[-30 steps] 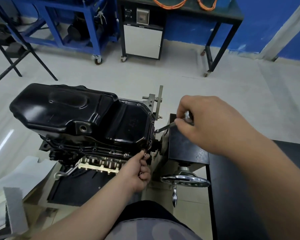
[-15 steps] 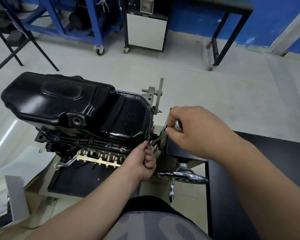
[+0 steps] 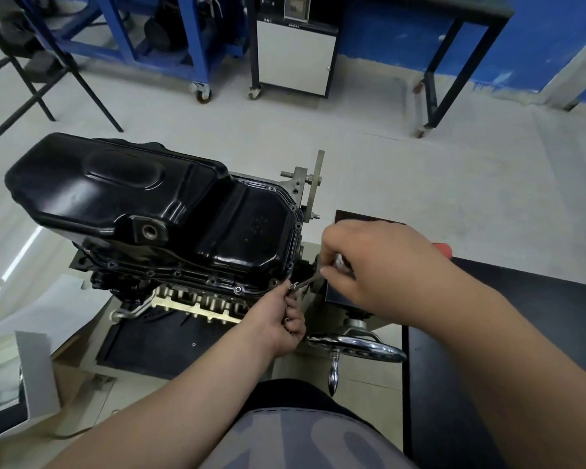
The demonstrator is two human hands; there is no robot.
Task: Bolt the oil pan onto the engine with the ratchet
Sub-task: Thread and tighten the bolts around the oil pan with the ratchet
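Note:
A glossy black oil pan (image 3: pixel 142 211) lies on top of the upturned engine (image 3: pixel 197 299), with several bolts along its flange. My right hand (image 3: pixel 379 262) grips the ratchet (image 3: pixel 339 264), whose thin extension (image 3: pixel 307 282) slants down-left to the pan's near right corner. My left hand (image 3: pixel 281 319) pinches the extension's tip with its fingertips at that corner. The bolt under the tip is hidden by my fingers.
The engine hangs on a stand with a chrome handwheel (image 3: pixel 356 343) just below my hands. A black table (image 3: pixel 508 350) is at the right. An open box (image 3: pixel 21 394) sits at the lower left. Blue carts (image 3: pixel 197 45) and a white cabinet (image 3: pixel 295 55) stand across the floor.
My right hand came down and left with the ratchet, bringing the extension's tip to the pan's corner. My left fingers moved up onto the tip.

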